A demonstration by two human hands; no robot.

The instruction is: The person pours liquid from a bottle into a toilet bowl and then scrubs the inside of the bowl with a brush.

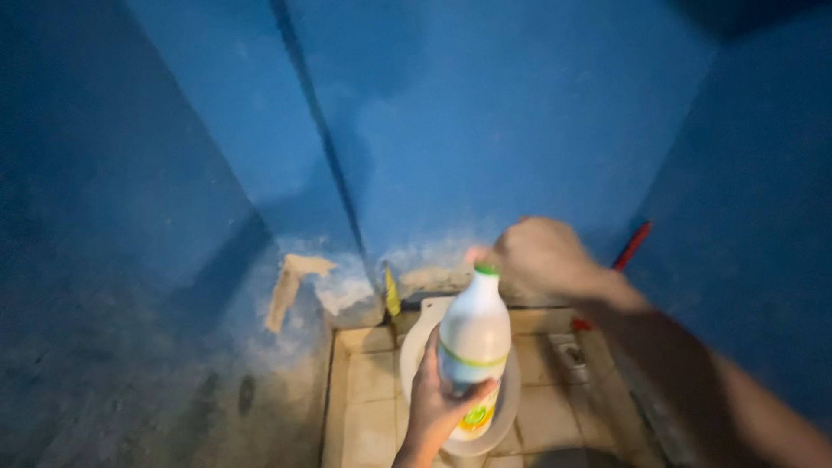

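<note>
My left hand (pixel 433 403) grips a white plastic bottle (pixel 475 334) with a green band and a green neck, held upright over a white toilet bowl (pixel 414 351). My right hand (pixel 542 256) is closed at the top of the bottle, fingers around the neck where a cap would sit; the cap itself is hidden by the fingers. The bottle covers most of the bowl's middle.
Blue painted walls close in on three sides, with peeling plaster (pixel 290 286) low on the left. Beige floor tiles (pixel 373 390) surround the bowl. A red handle (pixel 631 247) leans against the right wall, and a floor drain (pixel 570 351) sits to the right.
</note>
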